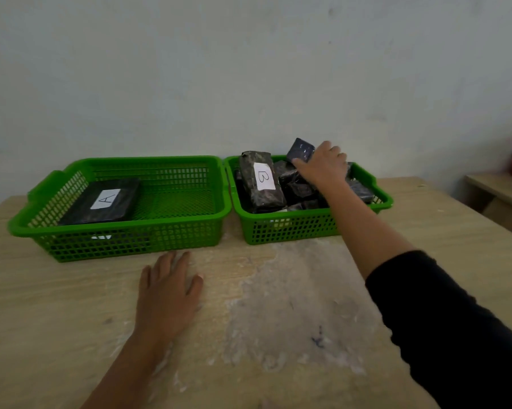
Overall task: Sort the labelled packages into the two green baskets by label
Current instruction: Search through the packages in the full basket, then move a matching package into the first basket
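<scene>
Head view shows two green baskets side by side at the far edge of a wooden table (71,305), their inner rims almost touching. The left basket (172,231) holds a flat dark package with a white label marked A (101,202), lying against the basket's left wall. The right basket (290,228) is piled with dark wrapped packages; the one marked B (260,181) leans tilted on the left of the pile. The right hand (322,166) reaches over this basket, its fingers closed around a small dark package (300,150) that it holds tilted above the back of the pile; that package's label cannot be seen. The left hand (167,293) lies flat on the table, palm down with fingers spread and nothing under it, just in front of the left basket. A pale, scuffed patch (293,305) marks the tabletop between the arms.
</scene>
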A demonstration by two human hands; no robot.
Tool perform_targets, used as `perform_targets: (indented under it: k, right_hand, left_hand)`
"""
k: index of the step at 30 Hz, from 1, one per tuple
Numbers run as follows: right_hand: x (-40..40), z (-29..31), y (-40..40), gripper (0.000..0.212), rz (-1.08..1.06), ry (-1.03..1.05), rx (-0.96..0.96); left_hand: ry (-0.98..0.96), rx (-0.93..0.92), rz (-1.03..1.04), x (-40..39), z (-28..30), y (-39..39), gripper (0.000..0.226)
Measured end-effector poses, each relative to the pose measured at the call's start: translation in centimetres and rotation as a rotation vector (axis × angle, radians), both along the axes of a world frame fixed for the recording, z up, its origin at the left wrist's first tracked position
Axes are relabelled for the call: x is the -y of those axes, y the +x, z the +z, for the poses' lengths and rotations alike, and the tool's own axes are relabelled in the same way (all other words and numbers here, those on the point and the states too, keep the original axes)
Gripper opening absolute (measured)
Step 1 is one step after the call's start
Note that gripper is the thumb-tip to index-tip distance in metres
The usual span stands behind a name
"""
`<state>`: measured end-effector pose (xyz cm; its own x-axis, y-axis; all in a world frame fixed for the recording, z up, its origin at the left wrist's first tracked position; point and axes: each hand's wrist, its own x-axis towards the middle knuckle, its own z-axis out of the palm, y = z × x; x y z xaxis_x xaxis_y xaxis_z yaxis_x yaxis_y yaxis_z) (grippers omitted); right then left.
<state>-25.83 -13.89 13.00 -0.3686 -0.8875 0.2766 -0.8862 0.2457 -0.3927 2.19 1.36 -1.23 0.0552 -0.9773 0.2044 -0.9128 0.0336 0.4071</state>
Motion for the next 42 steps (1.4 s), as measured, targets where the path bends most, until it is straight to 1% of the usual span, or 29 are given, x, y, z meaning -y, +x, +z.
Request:
perform_targets:
  k: [2,4,5,8,11,15,18,19,21,23,26,29,31,32,37,39,42]
  right_hand:
    - [0.8,0.2,-2.2,0.067,-0.062,0.051,-0.037]
    - [1.6,-0.1,-3.7,0.054,-0.064,0.124,-0.07]
    - [1.9,-0.4,-4.3,0.05,-0.043,0.17,-0.095]
    - [2.9,-0.5,-4.9,0.048,0.036,0.31,-0.173]
    - [3.2,0.5,-4.9,0.041,0.059,0.424,-0.229]
    - [3.0,2.0,-6.1,0.046,0.138,0.477,-0.288]
    - [2.6,2.7,-7.3,0.058,0.226,0.492,-0.319]
    - [2.5,2.7,-7.8,0.06,0.223,0.485,-0.343]
    - [2.5,2.1,-8.6,0.057,0.174,0.434,-0.404]
    - [2.7,1.2,-9.6,0.056,0.167,0.362,-0.412]
    - [2.8,0.9,-10.7,0.052,0.265,0.295,-0.394]
    - [2.7,1.6,-11.0,0.058,0.333,0.253,-0.339]
    - [2.3,1.8,-10.8,0.054,0.387,0.178,-0.289]
    - [2.2,1.8,-10.6,0.05,0.418,0.124,-0.297]
    - [1.4,1.7,-9.0,0.052,0.464,-0.077,-0.497]
    - [1.3,2.1,-7.8,0.052,0.484,-0.152,-0.475]
    - [1.6,3.5,-3.9,0.052,0.603,-0.28,-0.321]
  left_hand:
    - [0.008,0.0,0.0,0.0,0.1,-0.1,0.053]
    - [0.006,0.001,-0.001,0.0,0.2,-0.1,0.053]
    - [0.004,0.004,0.001,-0.1,0.2,-0.1,0.053]
    - [0.002,0.005,-0.001,-0.1,0.2,0.0,0.053]
    - [0.003,0.0,-0.004,-0.1,0.2,0.0,0.053]
    - [0.004,0.0,0.004,0.0,0.1,0.0,0.053]
    - [0.003,-0.005,-0.002,-0.1,0.1,0.0,0.053]
    - [0.005,-0.008,-0.004,-0.1,0.1,0.0,0.053]
    - [0.008,-0.012,-0.005,-0.1,0.2,0.1,0.053]
    - [0.009,-0.008,-0.005,-0.1,0.2,0.1,0.053]
    - [0.009,-0.003,-0.006,-0.1,0.1,0.1,0.053]
    - [0.003,-0.01,-0.005,0.0,-0.1,0.2,0.053]
    - [-0.001,-0.01,-0.009,0.0,-0.1,0.2,0.053]
    - [-0.001,-0.008,-0.011,0.0,-0.1,0.2,0.053]
    - [-0.006,-0.021,-0.009,0.0,0.0,0.1,0.053]
    - [-0.005,-0.011,-0.005,-0.1,0.0,-0.1,0.053]
    - [-0.01,-0.007,-0.003,0.0,-0.1,-0.2,0.054]
